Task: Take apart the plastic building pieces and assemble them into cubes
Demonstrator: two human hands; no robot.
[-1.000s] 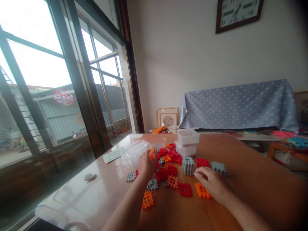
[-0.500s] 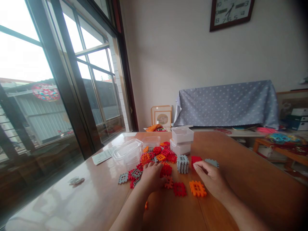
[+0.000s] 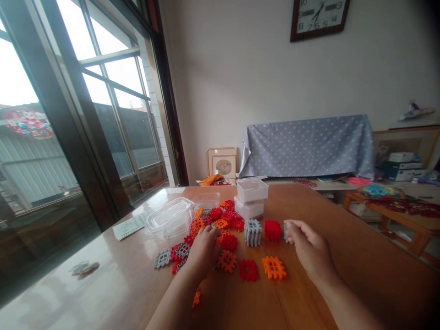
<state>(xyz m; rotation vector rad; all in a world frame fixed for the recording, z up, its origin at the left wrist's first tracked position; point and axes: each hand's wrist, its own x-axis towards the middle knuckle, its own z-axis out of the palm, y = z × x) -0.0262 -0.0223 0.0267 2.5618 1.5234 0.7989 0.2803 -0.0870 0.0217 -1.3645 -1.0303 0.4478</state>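
My left hand (image 3: pixel 203 247) rests over the right side of a heap of red, orange and grey plastic interlocking squares (image 3: pixel 222 223). Its fingers curl downward, and their tips are hidden. My right hand (image 3: pixel 311 247) pinches the edge of a grey interlocking square (image 3: pixel 286 233), mostly covered by the fingers. Just left of it stand a red stack of squares (image 3: pixel 272 230) and a grey stack (image 3: pixel 253 233). Nearer to me lie single squares: an orange one (image 3: pixel 274 267), a red one (image 3: pixel 248 270) and an orange-red one (image 3: pixel 227 261).
Two stacked white boxes (image 3: pixel 252 190) stand behind the stacks. A clear plastic container (image 3: pixel 170 217) is behind the heap on the left, beside a paper sheet (image 3: pixel 129 226). A small clear packet (image 3: pixel 84 268) lies at the table's left. An orange piece (image 3: pixel 196 298) sits by my left forearm.
My right hand has moved off the red stack to the grey square on its right. The left hand stays at the heap, its fingers more bent. The view has turned slightly right.
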